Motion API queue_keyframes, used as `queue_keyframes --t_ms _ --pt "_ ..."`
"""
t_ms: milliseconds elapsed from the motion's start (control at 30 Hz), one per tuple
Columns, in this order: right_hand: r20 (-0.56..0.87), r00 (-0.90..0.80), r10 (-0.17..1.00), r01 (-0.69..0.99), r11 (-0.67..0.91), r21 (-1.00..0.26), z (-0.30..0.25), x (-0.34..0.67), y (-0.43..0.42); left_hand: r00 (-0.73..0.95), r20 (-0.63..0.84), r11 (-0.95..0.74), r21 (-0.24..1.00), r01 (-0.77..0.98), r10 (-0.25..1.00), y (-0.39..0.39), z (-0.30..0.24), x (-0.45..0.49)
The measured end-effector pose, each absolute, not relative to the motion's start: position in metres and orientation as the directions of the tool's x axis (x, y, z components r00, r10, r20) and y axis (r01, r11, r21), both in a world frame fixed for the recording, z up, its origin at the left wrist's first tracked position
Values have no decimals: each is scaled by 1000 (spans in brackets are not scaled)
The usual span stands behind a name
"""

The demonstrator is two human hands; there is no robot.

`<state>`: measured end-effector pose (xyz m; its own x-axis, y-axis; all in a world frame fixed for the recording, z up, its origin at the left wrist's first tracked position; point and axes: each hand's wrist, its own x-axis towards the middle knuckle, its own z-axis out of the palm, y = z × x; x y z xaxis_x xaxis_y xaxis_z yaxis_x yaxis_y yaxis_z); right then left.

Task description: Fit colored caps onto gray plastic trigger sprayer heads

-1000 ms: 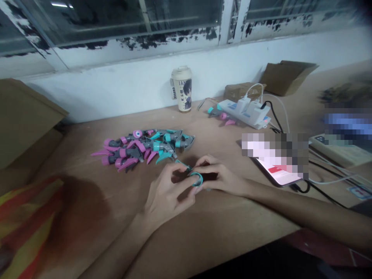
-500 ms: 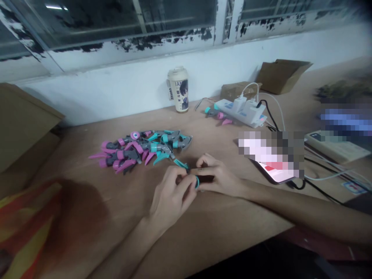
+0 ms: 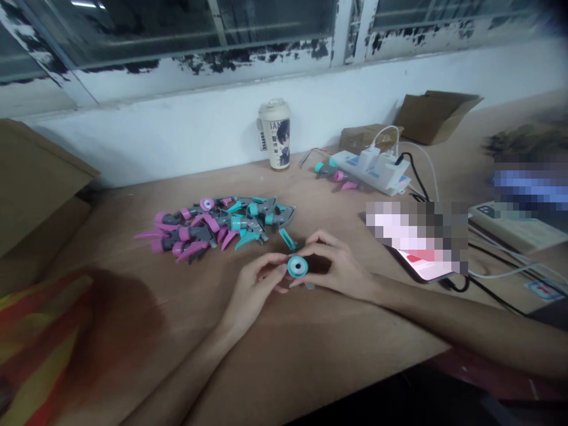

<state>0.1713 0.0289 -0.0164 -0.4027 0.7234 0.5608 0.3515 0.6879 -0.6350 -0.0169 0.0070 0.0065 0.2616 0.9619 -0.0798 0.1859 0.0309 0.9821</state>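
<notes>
Between both hands is a grey trigger spray head with a teal collar (image 3: 297,267). The collar's round end faces me, showing a pale ring with a dark hole in the middle. Its teal trigger (image 3: 287,239) points away, past my fingers. My left hand (image 3: 255,284) pinches the collar's left side with thumb and fingers. Curled around the body from the right, my right hand (image 3: 341,266) hides most of the grey part. Just beyond my hands lies a pile of similar spray heads, pink ones (image 3: 208,222) on the left and teal ones (image 3: 242,223) on the right.
A printed coffee cup (image 3: 277,136) stands by the wall. At the right are a power strip (image 3: 370,171) with plugs and cables, a phone (image 3: 412,248), and more spray heads (image 3: 339,176). Cardboard boxes (image 3: 432,115) sit at the back right and far left (image 3: 39,183).
The spray head has turned in my hands, so its collar end now faces me. My left fingers have shifted to the collar's left side. The view has moved slightly.
</notes>
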Motion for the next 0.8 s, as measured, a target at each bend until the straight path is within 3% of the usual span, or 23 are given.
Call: queue_keyframes --t_ms 100,233,433,600,800 --pt "556 -414 721 365 691 -624 -17 172 29 285 -97 48 983 176 954 7 10 -17" --pt "573 -367 733 430 680 -594 -20 172 29 165 20 -49 984 169 986 0 5 -14" --pt "615 -324 719 616 653 -440 -22 169 28 162 246 -293 853 432 955 -11 -2 -10" --pt "648 -334 684 670 656 -347 -18 169 27 215 288 -359 715 600 933 -21 3 -1" --pt "685 -414 599 686 700 -198 -16 170 26 209 273 -344 736 583 939 -28 0 4"
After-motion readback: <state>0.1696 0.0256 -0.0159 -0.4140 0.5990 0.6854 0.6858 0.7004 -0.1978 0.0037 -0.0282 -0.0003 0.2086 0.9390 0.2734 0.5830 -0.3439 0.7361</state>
